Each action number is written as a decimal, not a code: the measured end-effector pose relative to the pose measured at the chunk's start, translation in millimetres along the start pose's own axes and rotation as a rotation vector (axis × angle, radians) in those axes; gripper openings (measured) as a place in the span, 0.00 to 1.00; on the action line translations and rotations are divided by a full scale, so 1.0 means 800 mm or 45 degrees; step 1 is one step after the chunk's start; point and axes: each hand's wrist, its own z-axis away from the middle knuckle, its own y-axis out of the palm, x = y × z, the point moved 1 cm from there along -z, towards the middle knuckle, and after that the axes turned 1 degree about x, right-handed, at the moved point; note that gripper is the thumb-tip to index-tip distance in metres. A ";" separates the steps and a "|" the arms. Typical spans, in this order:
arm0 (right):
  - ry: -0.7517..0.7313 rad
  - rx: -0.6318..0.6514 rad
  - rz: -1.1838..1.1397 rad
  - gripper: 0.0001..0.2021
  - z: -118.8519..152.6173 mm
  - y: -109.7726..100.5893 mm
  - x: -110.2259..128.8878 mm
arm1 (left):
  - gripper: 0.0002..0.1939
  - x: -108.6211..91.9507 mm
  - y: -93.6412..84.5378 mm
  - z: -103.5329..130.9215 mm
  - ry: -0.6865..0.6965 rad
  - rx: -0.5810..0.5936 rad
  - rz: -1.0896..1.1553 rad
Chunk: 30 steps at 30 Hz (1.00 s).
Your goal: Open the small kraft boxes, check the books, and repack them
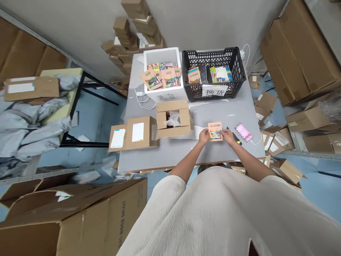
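Between my two hands is a small orange-pink book with a colourful picture on its cover, held flat above the grey table. My left hand pinches the book's left edge. On the opposite edge, my right hand grips it with closed fingers. Just beyond my right hand lies a dark tool with a yellow part, partly covered by the hand. To the left of the book stands an open cardboard box with crumpled translucent plastic inside.
A white foam box and a black plastic crate, both holding books, stand at the table's back. Cardboard boxes with labels sit at the left. A phone-like pink object with a cable lies right. Large cartons surround the table.
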 end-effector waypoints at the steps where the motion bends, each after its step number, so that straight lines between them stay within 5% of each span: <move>1: -0.040 -0.035 0.019 0.13 0.002 0.000 0.007 | 0.12 -0.006 -0.001 0.004 0.019 -0.040 -0.046; 3: -0.107 -0.088 0.064 0.14 0.008 0.002 0.021 | 0.13 -0.018 0.003 0.012 0.065 -0.071 -0.077; 9: -0.470 -0.155 0.450 0.10 0.036 0.012 0.054 | 0.14 -0.056 0.034 0.033 0.210 0.191 0.324; 16: -0.755 0.090 0.689 0.13 0.059 0.018 0.060 | 0.20 -0.060 0.018 0.023 0.095 0.043 0.337; 21: -0.522 -0.083 0.471 0.19 0.039 -0.002 0.049 | 0.20 -0.053 0.000 0.014 0.085 0.123 0.376; 25: -0.207 0.056 0.189 0.17 0.022 -0.012 0.039 | 0.20 -0.051 -0.007 0.010 0.089 0.128 0.316; 30: -0.132 0.042 0.011 0.13 0.023 -0.007 0.039 | 0.14 -0.053 -0.014 0.010 0.094 0.043 0.178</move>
